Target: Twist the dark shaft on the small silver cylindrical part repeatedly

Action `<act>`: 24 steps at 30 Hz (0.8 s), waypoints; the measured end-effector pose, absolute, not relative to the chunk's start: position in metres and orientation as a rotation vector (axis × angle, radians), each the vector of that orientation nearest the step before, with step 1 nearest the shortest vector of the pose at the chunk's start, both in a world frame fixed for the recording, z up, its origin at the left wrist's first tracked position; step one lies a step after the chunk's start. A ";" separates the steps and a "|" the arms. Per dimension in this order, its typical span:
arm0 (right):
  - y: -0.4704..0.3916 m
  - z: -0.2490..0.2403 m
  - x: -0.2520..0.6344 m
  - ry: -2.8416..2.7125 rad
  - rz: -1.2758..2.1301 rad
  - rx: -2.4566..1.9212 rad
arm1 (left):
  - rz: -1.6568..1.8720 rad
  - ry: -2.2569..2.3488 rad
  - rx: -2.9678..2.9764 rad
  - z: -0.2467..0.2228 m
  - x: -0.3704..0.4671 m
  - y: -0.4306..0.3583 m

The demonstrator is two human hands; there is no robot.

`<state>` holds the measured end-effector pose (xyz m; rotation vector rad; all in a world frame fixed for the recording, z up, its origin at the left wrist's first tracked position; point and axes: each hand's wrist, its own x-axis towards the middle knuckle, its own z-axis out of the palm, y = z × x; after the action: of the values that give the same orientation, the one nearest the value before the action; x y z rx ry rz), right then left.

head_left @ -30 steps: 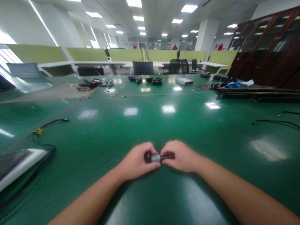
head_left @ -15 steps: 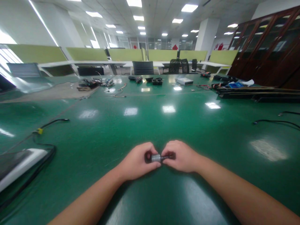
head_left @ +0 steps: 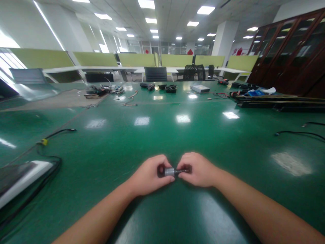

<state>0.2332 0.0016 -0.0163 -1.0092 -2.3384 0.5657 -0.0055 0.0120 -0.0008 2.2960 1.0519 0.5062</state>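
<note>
Near the front middle of the green table, my left hand (head_left: 148, 176) is closed around a small silver cylinder (head_left: 169, 171) with a dark left end, held lengthwise between thumb and fingers. From the cylinder's right side a thin dark rod (head_left: 187, 170) extends toward my right hand (head_left: 199, 170), whose thumb and fingertips pinch it. The two hands face each other with a small gap between them. Blur and the fingers hide the details, so I cannot tell what kind of part it is, or whether rod and cylinder are joined.
At the left edge lies a white-framed device (head_left: 27, 176) with a black cable (head_left: 57, 162). Black cables (head_left: 297, 132) lie at the right. Dark bars (head_left: 276, 101) are stacked at the back right, and a white box (head_left: 200, 88) and loose parts (head_left: 106, 89) along the far side.
My right hand has shifted very slightly to the right, and a little more of the dark rod shows. My left hand keeps its hold on the silver cylinder.
</note>
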 end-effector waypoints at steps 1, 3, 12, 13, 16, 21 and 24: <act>0.001 -0.016 0.233 -2.336 0.562 -1.011 | 0.507 1.051 2.295 -0.001 -0.006 0.012; 0.001 -0.015 0.234 -2.333 0.557 -1.013 | 0.508 1.049 2.292 -0.001 -0.005 0.012; 0.003 -0.015 0.240 -2.325 0.561 -1.004 | 0.491 1.062 2.271 0.000 -0.004 0.012; 0.003 -0.015 0.240 -2.324 0.562 -1.002 | 0.491 1.063 2.272 0.000 -0.004 0.012; 0.004 -0.015 0.242 -2.328 0.553 -1.002 | 0.492 1.068 2.270 0.001 -0.004 0.012; 0.006 -0.014 0.246 -2.325 0.553 -0.984 | 0.499 1.063 2.273 0.000 -0.004 0.013; 0.007 -0.013 0.249 -2.328 0.566 -0.983 | 0.499 1.056 2.268 -0.001 -0.004 0.013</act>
<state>0.2491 0.0070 -0.0128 -0.9835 -2.3281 0.5659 -0.0043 0.0128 -0.0011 2.2680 1.0558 0.4991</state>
